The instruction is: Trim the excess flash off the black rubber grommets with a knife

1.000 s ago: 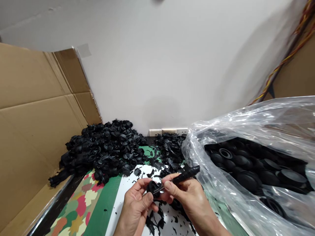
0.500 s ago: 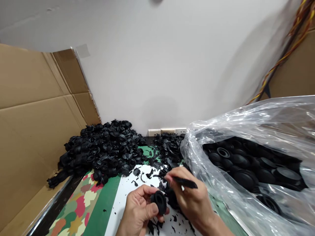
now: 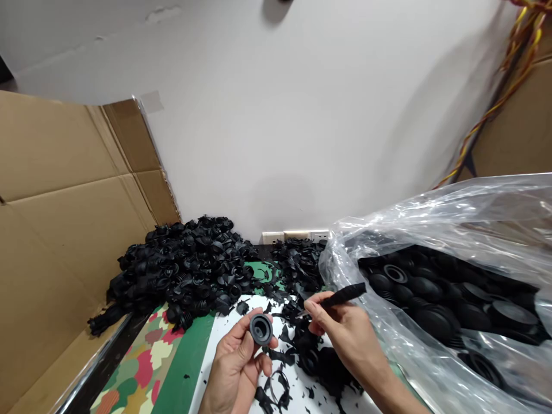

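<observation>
Black, round, hollow cup with a thick rim (image 3: 261, 329), pinched in my left hand (image 3: 235, 363).
Its open mouth faces me, a smaller recess showing inside; it sits above the white flat sheet (image 3: 219, 323) strewn with black, ragged scraps (image 3: 279, 390). My right hand (image 3: 345, 329) grips a black-handled, slender tool (image 3: 344, 294), apart from the cup.

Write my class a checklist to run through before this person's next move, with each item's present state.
1. Left fingers hold black part: ok, its hollow side faces the camera.
2. Right fingers hold black-handled tool: ok.
3. Tool and part apart: ok, a gap shows.
4. White sheet free of scraps: not ok, black scraps lie on it.
5. Plastic bag open: ok, more black parts show inside.
6. Part's rim smooth: cannot tell, too small here.
</observation>
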{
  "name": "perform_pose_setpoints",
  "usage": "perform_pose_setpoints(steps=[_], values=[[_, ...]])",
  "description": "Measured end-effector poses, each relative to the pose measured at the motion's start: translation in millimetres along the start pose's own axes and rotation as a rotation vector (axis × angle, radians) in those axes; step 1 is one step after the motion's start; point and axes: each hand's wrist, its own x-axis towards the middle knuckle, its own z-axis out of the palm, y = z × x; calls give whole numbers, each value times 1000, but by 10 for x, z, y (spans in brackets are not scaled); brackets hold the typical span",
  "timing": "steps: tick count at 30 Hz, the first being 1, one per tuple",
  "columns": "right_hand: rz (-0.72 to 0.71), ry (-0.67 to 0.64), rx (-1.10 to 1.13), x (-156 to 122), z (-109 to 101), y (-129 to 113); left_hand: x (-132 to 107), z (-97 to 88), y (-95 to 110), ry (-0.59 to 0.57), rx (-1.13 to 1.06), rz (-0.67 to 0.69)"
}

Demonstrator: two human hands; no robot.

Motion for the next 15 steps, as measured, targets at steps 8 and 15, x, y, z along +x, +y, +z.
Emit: perform_pose_setpoints(steps=[8, 15], values=[[149, -117, 358, -23, 51, -41, -9, -30, -9, -22, -27, -23], [138, -93, 349, -43, 66, -98, -29, 4, 31, -74, -57, -33]])
